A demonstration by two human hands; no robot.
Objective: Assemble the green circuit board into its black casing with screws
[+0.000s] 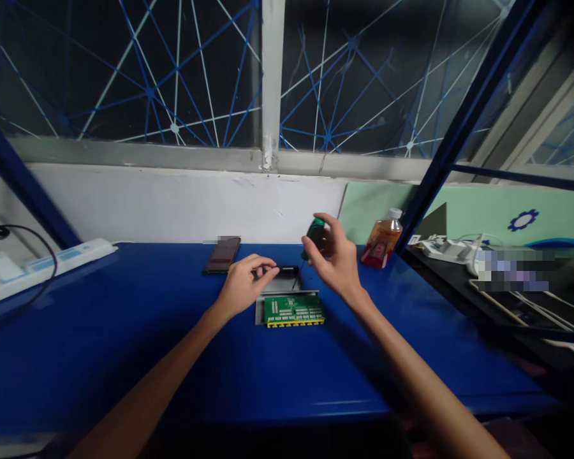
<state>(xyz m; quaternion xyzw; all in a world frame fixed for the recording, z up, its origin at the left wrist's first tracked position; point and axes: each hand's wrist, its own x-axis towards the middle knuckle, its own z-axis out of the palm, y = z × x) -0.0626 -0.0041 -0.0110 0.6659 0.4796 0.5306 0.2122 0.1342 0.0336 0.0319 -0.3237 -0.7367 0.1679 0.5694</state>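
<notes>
Right hand [337,260] grips the screwdriver [314,234], shaft slanting toward seven o'clock over the case [283,282]! Left hand [245,284], nearer, pinches its ten-o'clock corner.

1. The left hand [246,280] was bare, with slender fingers [258,260].
2. The right hand [337,261] was bare too, its wrist [356,296] uncovered.
3. The left forearm [176,363] and right forearm [406,357] were slim and uncovered, narrowing from near to far.

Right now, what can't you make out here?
In the head view:
Screwdriver: handle partly hidden by the right hand; tip too small to tell whether it touches anything.
Left hand: its fingers hide whether they pinch anything.
Board: markings too small to read.
Power strip: end cut off by left edge.
</notes>
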